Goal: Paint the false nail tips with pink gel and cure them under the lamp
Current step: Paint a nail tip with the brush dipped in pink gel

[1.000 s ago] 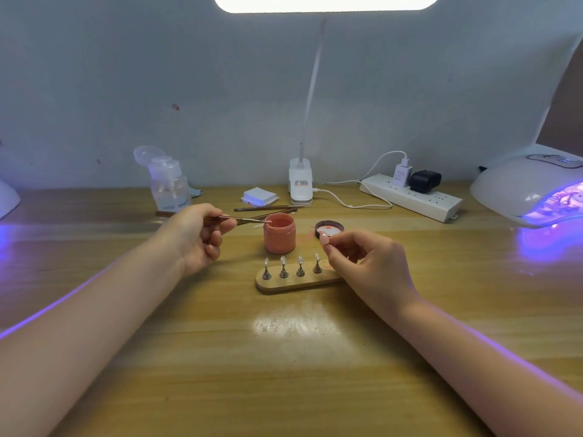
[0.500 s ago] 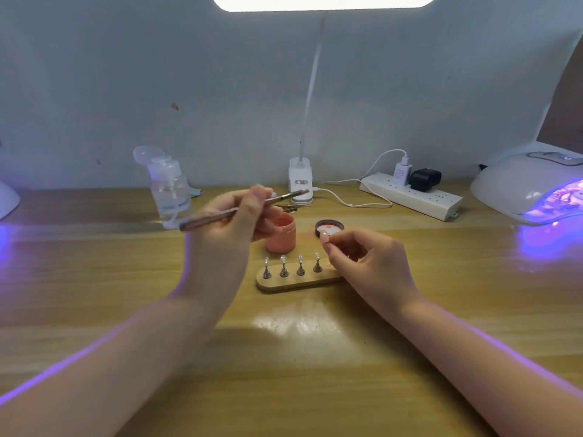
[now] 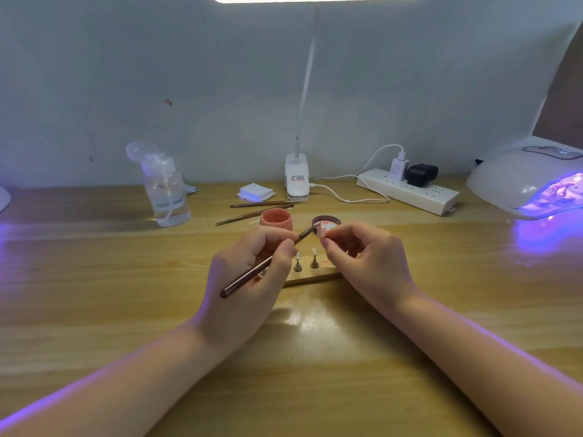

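Head view: left hand (image 3: 249, 279) grips brush (image 3: 265, 266); right hand (image 3: 366, 260) pinches nail tip (image 3: 321, 231). Both hands hide most of the wooden holder (image 3: 312, 276); bristles blurred.

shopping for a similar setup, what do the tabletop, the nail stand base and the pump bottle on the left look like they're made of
Tabletop: wood or wood-look laminate, glossy; grain lines run across it and it mirrors the overhead light and purple glow.
Nail stand base: pale wood by its colour, matte; mostly hidden behind the hands.
Pump bottle: clear plastic, most likely; the liquid and dip tube show through, with a white pump top and a clear flip cap.
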Demonstrator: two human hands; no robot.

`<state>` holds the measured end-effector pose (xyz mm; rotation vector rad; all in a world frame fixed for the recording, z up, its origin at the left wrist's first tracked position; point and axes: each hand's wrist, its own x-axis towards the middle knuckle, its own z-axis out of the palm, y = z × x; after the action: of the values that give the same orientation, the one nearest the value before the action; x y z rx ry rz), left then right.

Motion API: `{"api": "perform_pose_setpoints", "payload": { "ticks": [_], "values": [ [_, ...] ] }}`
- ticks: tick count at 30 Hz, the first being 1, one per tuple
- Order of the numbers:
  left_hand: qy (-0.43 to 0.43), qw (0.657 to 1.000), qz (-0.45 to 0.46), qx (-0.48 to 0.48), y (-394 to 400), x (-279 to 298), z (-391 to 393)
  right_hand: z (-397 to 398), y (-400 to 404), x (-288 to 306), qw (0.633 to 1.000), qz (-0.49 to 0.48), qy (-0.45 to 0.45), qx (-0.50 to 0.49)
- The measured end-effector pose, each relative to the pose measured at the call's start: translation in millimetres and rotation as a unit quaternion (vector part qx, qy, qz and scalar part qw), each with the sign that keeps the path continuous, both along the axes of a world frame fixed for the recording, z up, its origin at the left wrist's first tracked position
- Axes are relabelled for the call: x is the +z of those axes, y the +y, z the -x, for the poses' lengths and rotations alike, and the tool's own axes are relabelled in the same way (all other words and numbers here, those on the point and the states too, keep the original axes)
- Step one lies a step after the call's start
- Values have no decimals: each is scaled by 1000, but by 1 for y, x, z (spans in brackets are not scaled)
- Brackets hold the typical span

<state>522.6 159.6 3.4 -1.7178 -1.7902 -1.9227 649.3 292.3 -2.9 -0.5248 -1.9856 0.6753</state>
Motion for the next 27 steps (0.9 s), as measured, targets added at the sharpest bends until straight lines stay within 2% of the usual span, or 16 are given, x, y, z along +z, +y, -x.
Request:
{"api": "perform_pose_setpoints", "payload": {
  "ticks": [12, 17, 22, 27],
  "values": [
    [-23, 1000, -1, -8, 0, 1, 2, 0, 0, 0, 1000, 12, 11, -5],
    [9, 999, 21, -27, -3, 0, 2, 0, 1, 0, 1000, 13, 3, -11],
    [-1, 1000, 3, -26, -4, 2, 2, 0, 0, 1, 1000, 9, 5, -11],
    [-2, 999, 27, -24, -3, 2, 3, -1, 0, 2, 1000, -9, 2, -10]
  ]
}}
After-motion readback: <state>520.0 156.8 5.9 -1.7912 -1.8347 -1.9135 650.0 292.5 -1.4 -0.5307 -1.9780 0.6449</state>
